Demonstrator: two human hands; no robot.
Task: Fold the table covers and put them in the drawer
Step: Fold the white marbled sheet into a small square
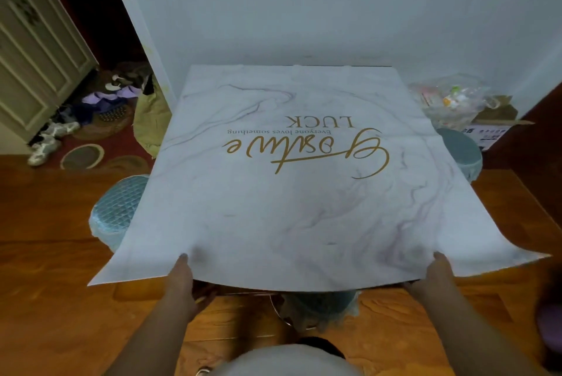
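Observation:
A white marbled table cover (pixel 304 193) with gold script and the word LUCK lies spread over a square table against the wall. Its near edge is lifted off the table and curls up at both corners. My left hand (pixel 182 278) pinches that near edge left of the middle, thumb on top and fingers under the sheet. My right hand (pixel 438 269) pinches the same edge further right in the same way. The table itself is hidden under the cover. No drawer is in view.
Round blue-green stools stand at the table's left (pixel 118 208), right (pixel 459 153) and near side (pixel 319 305). A cardboard box with a plastic bag (pixel 453 102) sits at the back right. Shoes and a rug (pixel 91 138) lie by the door on the left. The floor is wood.

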